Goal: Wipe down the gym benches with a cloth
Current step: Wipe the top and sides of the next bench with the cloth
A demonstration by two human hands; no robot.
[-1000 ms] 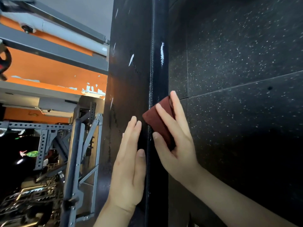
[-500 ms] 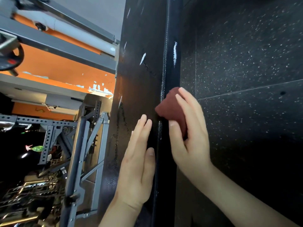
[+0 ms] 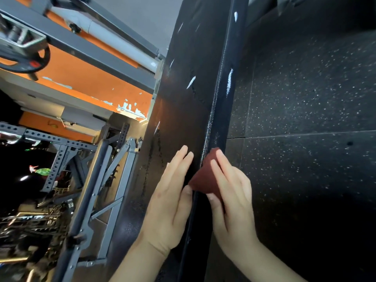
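Drawn back down the bench edge, the cloth is now pinched by the right hand between fingers and thumb, just beside the left hand, laid flat with straight fingers on the bench, and steady pressure along the seam is best kept.

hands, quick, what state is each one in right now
Left hand: open, fingers straight, flat on the bench pad.
Right hand: holding the dark red cloth, pressing it to the pad's edge.
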